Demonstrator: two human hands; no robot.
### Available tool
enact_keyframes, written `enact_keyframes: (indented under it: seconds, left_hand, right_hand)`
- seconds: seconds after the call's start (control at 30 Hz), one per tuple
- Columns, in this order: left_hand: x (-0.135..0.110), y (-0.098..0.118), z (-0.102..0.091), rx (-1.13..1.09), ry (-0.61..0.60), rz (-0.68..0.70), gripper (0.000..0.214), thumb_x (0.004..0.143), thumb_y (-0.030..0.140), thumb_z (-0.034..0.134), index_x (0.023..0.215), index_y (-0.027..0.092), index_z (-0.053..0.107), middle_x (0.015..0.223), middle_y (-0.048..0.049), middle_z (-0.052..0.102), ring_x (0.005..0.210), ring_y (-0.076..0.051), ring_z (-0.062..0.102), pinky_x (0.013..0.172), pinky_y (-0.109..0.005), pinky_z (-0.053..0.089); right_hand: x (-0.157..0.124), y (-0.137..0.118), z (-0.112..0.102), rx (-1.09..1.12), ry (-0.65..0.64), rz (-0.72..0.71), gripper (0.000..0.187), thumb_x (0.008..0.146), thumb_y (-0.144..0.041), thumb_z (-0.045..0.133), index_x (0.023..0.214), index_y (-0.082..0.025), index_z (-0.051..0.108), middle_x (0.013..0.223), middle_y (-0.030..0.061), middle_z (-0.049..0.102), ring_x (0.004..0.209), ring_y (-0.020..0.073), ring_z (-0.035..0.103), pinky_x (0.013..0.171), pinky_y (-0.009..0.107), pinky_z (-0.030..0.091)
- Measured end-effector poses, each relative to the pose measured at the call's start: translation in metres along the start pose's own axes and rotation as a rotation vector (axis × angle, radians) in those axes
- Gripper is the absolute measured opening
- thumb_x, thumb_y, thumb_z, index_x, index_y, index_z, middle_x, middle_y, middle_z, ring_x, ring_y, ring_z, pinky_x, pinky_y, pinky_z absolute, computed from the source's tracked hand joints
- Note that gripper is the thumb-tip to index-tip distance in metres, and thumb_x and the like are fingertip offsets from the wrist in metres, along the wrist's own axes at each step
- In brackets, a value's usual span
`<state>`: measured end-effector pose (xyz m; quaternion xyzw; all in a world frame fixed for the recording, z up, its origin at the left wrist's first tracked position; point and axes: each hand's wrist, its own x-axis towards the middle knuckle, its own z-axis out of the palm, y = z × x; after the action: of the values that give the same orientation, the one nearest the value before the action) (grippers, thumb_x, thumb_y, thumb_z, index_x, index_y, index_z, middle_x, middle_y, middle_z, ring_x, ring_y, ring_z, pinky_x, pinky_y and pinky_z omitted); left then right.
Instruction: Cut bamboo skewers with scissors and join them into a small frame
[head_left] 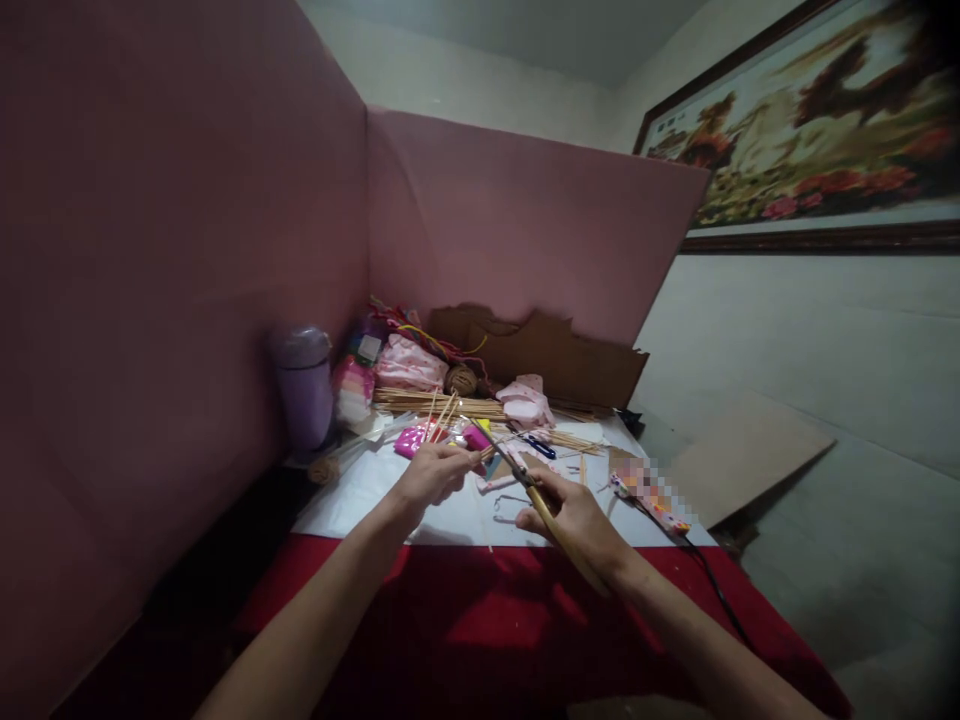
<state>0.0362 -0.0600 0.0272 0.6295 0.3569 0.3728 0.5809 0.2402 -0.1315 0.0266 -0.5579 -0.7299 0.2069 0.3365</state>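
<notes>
My left hand is closed around a few thin wooden sticks, which stick up above the fingers; some ends also show at the fingertips. My right hand grips scissors with a long yellowish handle. Their dark, narrow blades point up and to the left, passing close by the stick ends at my left fingertips. Whether the blades touch the sticks, I cannot tell. Just behind my left hand lies a shiny magenta packet. A dark blue-handled tool rests beyond the scissors.
White sheeting covers part of the red tablecloth. A purple tumbler stands left. Bundled sticks, a twine ball and pink spotted cloth lie at the back, before torn cardboard. A cable runs down the right side.
</notes>
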Motion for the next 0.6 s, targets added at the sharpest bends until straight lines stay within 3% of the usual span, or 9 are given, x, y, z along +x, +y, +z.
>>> enact_keyframes:
  seconds: [0.23, 0.43, 0.6]
  left_hand:
    - [-0.01, 0.006, -0.004, -0.325, -0.297, -0.182, 0.033, 0.07, 0.045, 0.063, 0.073, 0.011, 0.061, 0.048, 0.0103, 0.018, 0.039, -0.003, 0.01, 0.039, -0.021, 0.002]
    - [-0.006, 0.001, -0.01, -0.397, -0.35, -0.29, 0.032, 0.069, 0.043, 0.064, 0.073, 0.011, 0.059, 0.049, 0.0101, 0.018, 0.041, -0.003, 0.01, 0.039, -0.019, 0.001]
    - [-0.004, -0.001, -0.012, -0.386, -0.325, -0.29, 0.031, 0.066, 0.04, 0.066, 0.072, 0.011, 0.06, 0.049, 0.0101, 0.019, 0.04, -0.002, 0.011, 0.038, -0.019, 0.001]
  right_hand:
    - [-0.002, 0.003, 0.004, -0.029, 0.026, -0.019, 0.046, 0.07, -0.046, 0.065, 0.106, -0.018, 0.061, 0.062, -0.0018, 0.049, 0.057, 0.0145, 0.042, 0.053, 0.025, 0.036]
    - [0.0, 0.008, 0.009, 0.021, -0.017, -0.059, 0.042, 0.072, -0.046, 0.063, 0.102, -0.018, 0.062, 0.06, -0.0026, 0.048, 0.056, 0.0134, 0.041, 0.052, 0.024, 0.035]
    - [0.001, 0.01, 0.012, 0.002, 0.021, -0.071, 0.032, 0.071, -0.042, 0.065, 0.092, -0.018, 0.063, 0.058, -0.004, 0.044, 0.055, 0.0119, 0.039, 0.051, 0.022, 0.033]
